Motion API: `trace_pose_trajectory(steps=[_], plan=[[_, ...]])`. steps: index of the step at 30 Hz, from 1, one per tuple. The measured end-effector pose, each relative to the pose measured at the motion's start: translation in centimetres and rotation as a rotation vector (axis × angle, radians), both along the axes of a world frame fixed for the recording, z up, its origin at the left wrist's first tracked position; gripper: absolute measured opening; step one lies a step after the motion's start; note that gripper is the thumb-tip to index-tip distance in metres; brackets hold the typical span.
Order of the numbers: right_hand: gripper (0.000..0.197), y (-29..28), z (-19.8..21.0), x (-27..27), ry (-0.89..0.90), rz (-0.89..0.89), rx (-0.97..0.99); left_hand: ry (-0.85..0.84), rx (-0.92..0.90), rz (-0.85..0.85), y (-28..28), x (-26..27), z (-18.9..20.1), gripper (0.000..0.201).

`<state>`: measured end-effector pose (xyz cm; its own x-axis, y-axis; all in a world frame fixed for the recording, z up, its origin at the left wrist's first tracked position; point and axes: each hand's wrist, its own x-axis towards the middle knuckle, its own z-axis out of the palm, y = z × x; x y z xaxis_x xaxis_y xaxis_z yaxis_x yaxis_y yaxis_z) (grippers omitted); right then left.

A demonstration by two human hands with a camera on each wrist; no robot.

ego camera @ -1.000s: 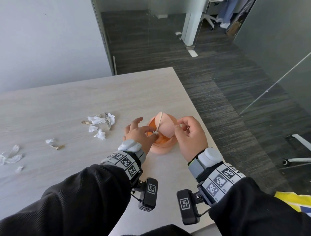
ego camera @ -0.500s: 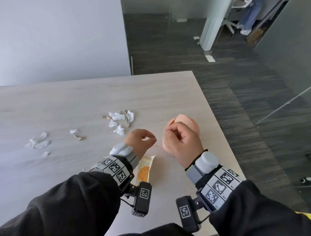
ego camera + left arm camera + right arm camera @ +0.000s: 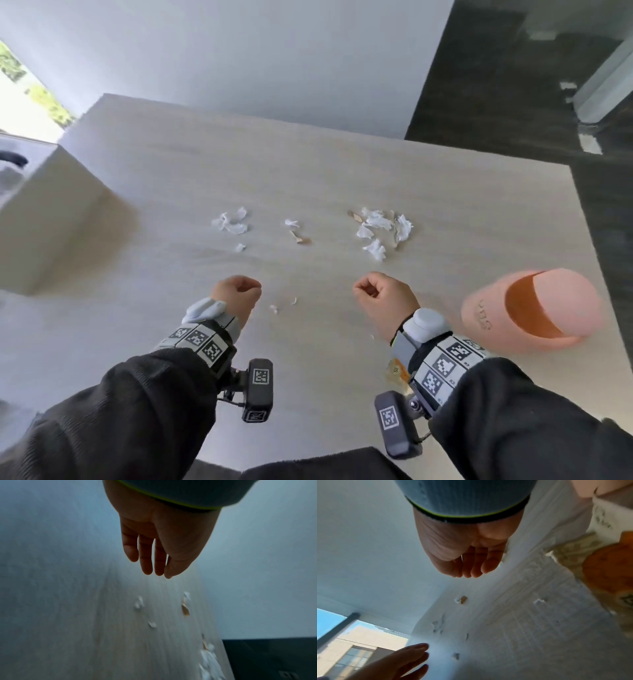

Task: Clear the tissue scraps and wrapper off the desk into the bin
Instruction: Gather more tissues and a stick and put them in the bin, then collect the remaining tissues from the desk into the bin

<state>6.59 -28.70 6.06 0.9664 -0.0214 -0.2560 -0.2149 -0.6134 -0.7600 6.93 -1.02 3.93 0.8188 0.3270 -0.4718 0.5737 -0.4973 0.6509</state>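
Nothing is held: the left hand (image 3: 237, 289) and right hand (image 3: 380, 294) hover loosely curled over the counter (image 3: 171, 192). Gathering the tissue scraps (image 3: 378, 228) for the bin (image 3: 486, 315) is judged next.

White tissue scraps (image 3: 375, 224) on pale wood-grain desk (image 3: 445, 212); pink bin (image 3: 529, 308), orange inside; wrapper (image 3: 606, 574) seemingly orange-printed

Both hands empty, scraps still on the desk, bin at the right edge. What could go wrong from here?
1. The bin sits by the desk's right edge; a bump from the right hand might push it off.
2. The wrapper lies mostly hidden under the right wrist, so it may get missed or dragged.
3. The tiny scraps between the hands are easy to overlook; the left hand could brush them away.
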Motion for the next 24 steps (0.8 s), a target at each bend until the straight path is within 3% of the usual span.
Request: trace_pose_trajectory(steps=[4,6,9,14,18,24], plan=[[0.008,1.3,-2.8,1.5,0.149,0.107,-0.194,0.089,0.058,-0.001,5.4,-0.6,-4.0,0.019],[0.008,1.4,-3.9,1.8,0.261,0.179,-0.297,0.112,0.096,-0.081,5.5,-0.8,-3.8,0.022],[0.011,0.2,-4.4,1.8,0.326,0.189,-0.359,0.099,0.085,-0.266,3.8,-0.4,-3.1,0.010],[0.013,-2.1,-4.3,1.2,0.400,0.222,-0.399,0.055,0.165,-0.624,0.8,2.6,-3.9,0.037],[0.013,-3.0,-4.1,0.1,0.412,0.249,-0.432,0.080,0.285,-0.879,-0.3,4.3,-3.9,0.040],[0.014,-2.5,-4.1,-1.0,0.393,0.395,-0.493,0.029,0.292,-0.932,-0.4,4.7,-4.0,0.042]])
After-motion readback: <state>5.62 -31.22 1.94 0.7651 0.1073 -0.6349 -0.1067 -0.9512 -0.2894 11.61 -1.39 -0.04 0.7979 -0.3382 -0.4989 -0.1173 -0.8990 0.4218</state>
